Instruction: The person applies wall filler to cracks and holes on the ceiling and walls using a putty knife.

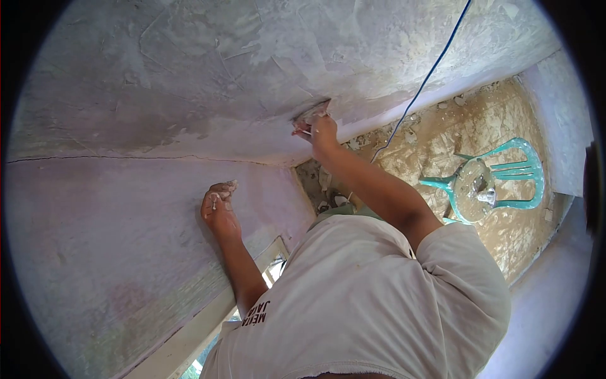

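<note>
You're in a room under renovation: patchy plastered wall [158,76], crack [95,156] at left, dirty floor [442,132] with rubble [459,100], splattered turquoise plastic chair [538,170] at right.

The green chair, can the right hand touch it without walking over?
Probably not: the right hand is at the wall, gripping a flat tool, and the green chair stands on the floor, seemingly too far off. A blue cable also crosses between them in this view.

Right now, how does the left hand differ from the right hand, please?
The right hand grips a flat tool at the wall; the left hand shows no such tool, only pale paste at its curled fingers. In the picture, the right hand sits higher than the left hand. Both are bare.
</note>
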Demonstrator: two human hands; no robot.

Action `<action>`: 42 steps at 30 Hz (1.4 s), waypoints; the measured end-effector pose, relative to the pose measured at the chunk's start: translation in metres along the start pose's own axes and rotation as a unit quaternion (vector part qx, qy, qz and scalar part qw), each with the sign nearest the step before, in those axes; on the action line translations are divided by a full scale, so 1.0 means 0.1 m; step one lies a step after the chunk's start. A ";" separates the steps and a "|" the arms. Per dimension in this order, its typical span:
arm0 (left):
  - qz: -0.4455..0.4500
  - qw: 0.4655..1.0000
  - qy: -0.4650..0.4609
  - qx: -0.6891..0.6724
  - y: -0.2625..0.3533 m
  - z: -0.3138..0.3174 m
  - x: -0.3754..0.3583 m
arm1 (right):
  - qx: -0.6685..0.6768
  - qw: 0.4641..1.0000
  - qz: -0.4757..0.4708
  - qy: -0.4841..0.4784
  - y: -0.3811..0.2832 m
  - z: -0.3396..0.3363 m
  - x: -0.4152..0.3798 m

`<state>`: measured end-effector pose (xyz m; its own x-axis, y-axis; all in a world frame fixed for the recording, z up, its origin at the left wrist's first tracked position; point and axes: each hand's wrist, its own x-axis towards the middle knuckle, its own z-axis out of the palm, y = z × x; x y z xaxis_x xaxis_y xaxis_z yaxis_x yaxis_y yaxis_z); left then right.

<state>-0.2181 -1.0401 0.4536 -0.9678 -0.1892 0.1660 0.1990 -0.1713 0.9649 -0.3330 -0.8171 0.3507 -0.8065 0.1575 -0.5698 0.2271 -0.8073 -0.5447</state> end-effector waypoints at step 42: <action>-0.043 0.998 -0.042 -0.028 -0.12 0.09 0.02 | 0.028 0.996 -0.031 -0.074 -0.68 -0.03 -0.50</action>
<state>-0.2241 -1.0298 0.4447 -0.9907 -0.0900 0.1020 0.1208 -0.2382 0.9637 -0.3069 -0.7684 0.4142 -0.8906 0.1259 -0.4370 0.1469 -0.8298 -0.5384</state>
